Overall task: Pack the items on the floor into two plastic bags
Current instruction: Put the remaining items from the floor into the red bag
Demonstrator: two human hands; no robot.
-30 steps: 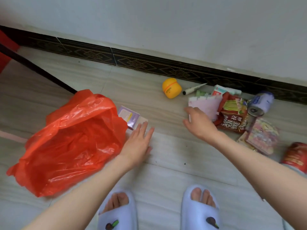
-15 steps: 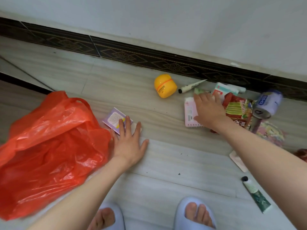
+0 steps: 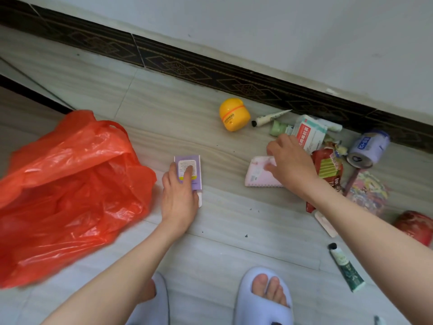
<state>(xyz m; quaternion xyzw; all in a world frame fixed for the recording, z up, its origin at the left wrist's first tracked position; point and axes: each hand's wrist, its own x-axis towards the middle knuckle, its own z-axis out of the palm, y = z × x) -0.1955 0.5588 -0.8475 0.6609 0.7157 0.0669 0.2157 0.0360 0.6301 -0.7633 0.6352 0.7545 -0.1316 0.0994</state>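
An orange-red plastic bag (image 3: 70,184) lies crumpled and open on the floor at the left. Just right of it my left hand (image 3: 180,198) rests on a small purple box (image 3: 188,168), thumb at its left edge and fingers over its top. My right hand (image 3: 293,165) curls over the far edge of a pink notebook (image 3: 257,175), thumb on its cover. Loose items lie near the wall: a yellow round jar (image 3: 234,114), a white pen-like tube (image 3: 271,117), a red-and-white medicine box (image 3: 309,133), a blue-white can (image 3: 369,148) and a red snack packet (image 3: 328,170).
A colourful packet (image 3: 367,193), a red object (image 3: 417,227), a white strip (image 3: 325,224) and a green tube (image 3: 346,268) lie at the right. A dark skirting board (image 3: 210,71) runs along the wall. My feet in pale slippers (image 3: 262,299) stand at the bottom.
My left hand has moved onto the purple box, which has turned and slid right. My right hand went from flat over the notebook to curled on its far edge. The view shifted.
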